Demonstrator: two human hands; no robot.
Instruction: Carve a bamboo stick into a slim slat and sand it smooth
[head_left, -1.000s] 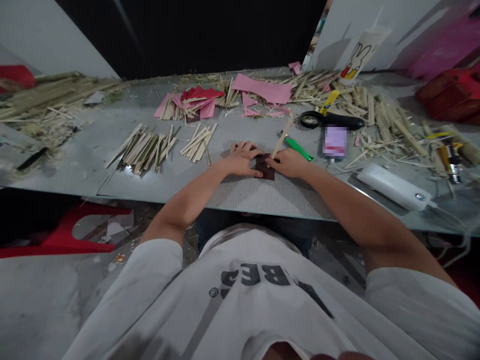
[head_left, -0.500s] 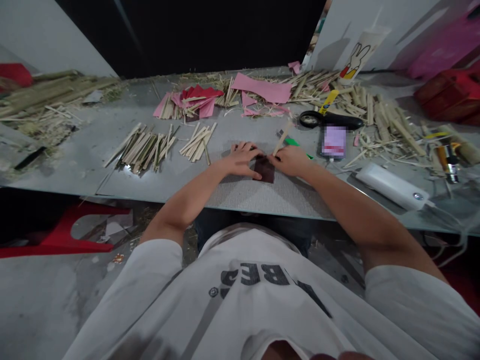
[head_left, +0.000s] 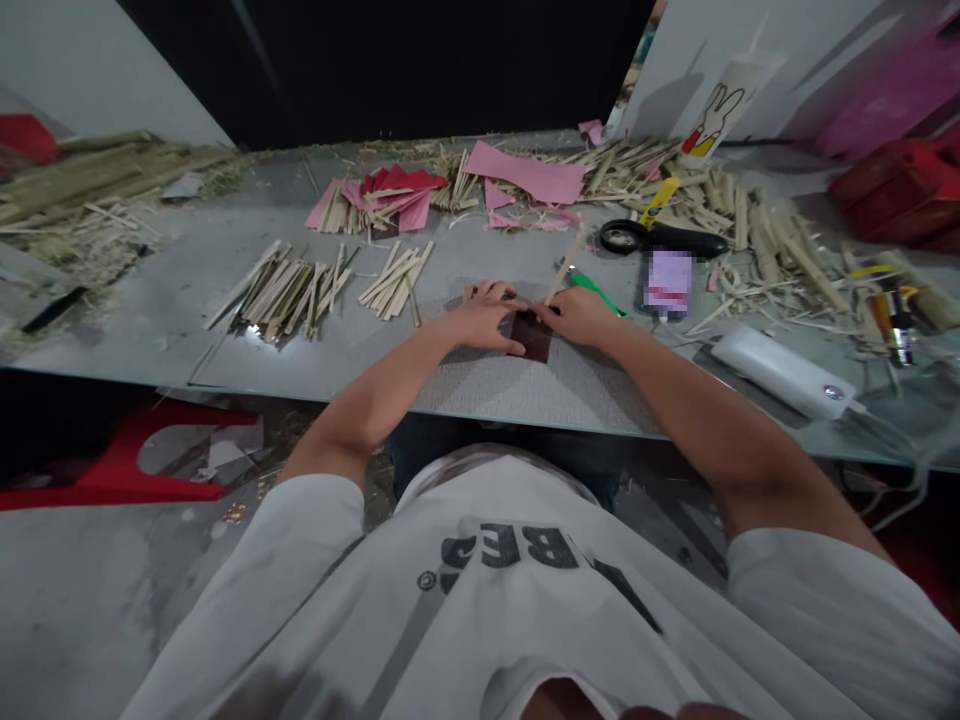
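A small dark brown square piece (head_left: 532, 338) lies flat on the table near its front edge. Over its left side rests my left hand (head_left: 491, 318), fingers spread, with the thumb on the piece. My right hand (head_left: 576, 316) pinches a thin pale bamboo strip (head_left: 567, 265) at the piece's upper right corner; the strip slants up and away. Behind that hand lies a green-handled tool (head_left: 598, 292), partly covered. To the left are a small bundle of bamboo strips (head_left: 396, 283) and a larger pile of strips (head_left: 292, 295).
Pink paper (head_left: 525, 172) and bamboo scraps lie along the back. On the right are a magnifying glass (head_left: 621, 237), a yellow-handled cutter (head_left: 660, 202), a phone (head_left: 669, 282), a white power bank (head_left: 784, 372) with cables, and a tall cup (head_left: 724, 110). A red stool (head_left: 127, 460) stands below left.
Both hands stay in nearly the same place, the right still pinching the strip. The camera view has shifted slightly.
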